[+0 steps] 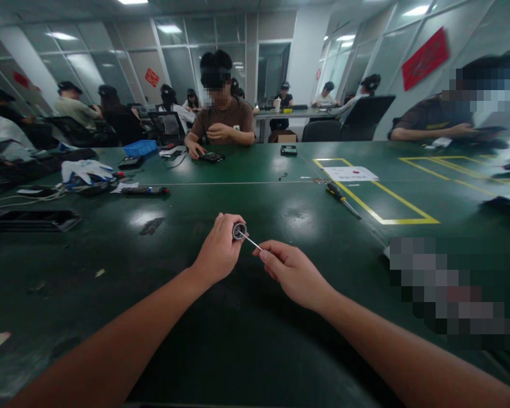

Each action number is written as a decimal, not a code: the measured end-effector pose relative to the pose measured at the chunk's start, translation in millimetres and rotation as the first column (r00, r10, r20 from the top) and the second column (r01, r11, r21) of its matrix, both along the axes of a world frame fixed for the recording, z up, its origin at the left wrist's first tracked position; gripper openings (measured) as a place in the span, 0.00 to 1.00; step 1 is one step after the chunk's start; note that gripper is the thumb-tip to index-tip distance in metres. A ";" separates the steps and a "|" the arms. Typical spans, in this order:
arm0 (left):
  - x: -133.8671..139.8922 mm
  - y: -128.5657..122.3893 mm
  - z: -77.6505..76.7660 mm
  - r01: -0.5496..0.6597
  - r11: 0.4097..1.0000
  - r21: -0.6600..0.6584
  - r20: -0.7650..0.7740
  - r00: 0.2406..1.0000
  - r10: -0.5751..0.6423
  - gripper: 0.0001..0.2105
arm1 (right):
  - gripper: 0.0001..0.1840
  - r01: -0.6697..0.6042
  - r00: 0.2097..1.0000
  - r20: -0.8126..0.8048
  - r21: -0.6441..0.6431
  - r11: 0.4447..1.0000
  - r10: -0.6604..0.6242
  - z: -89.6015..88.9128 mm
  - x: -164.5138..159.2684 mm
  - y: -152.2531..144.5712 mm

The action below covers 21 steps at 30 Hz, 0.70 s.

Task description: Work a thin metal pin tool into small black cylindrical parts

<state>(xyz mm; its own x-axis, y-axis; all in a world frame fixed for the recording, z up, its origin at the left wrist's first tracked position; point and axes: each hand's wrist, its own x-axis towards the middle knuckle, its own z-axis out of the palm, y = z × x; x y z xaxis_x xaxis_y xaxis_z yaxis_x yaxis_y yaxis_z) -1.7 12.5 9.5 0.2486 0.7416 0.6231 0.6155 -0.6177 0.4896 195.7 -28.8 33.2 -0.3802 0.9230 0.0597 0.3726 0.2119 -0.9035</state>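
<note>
My left hand [221, 249] is closed around a small round part [239, 230] with a grey rim and a dark, hollow-looking end. That end faces toward me and to the right; the fingers cover the rest of it. Between thumb and fingers, my right hand [295, 272] pinches a thin metal rod [251, 242]. The rod's tip reaches into the opening of the round part. Whatever handle the rod has is hidden in my right hand. Both hands are above the green table [221, 351].
A yellow-and-black screwdriver [342, 198] lies right of centre beside yellow tape and a white sheet [351, 173]. To the left are white gloves [87, 171], a dark tool [142, 191], a black tray [29, 220] and a blue basket [140, 148]. Co-workers sit across and around.
</note>
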 end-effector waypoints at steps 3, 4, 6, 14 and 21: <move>-0.6 -0.7 1.6 0.000 1.000 0.008 -0.010 1.000 0.000 0.10 | 0.13 0.000 0.999 -0.042 -0.038 0.999 -0.002 -0.9 1.1 0.8; -0.8 -1.0 2.3 -0.003 1.000 0.017 -0.018 1.000 0.003 0.10 | 0.13 0.012 0.999 -0.039 -0.048 0.999 -0.014 -0.7 1.2 0.4; -1.1 -1.3 3.2 -0.012 0.999 0.043 -0.038 0.999 0.014 0.09 | 0.14 0.038 0.999 -0.018 -0.055 0.998 -0.039 0.3 1.1 -0.6; -1.4 0.0 1.4 -0.029 0.993 0.112 -0.128 0.991 0.043 0.09 | 0.15 0.053 0.998 0.045 -0.008 0.999 -0.053 3.9 0.6 -2.5; -1.6 0.6 0.0 -0.017 0.993 0.114 -0.156 0.987 0.034 0.11 | 0.15 0.044 0.996 0.081 0.035 0.998 -0.046 6.6 0.8 -2.6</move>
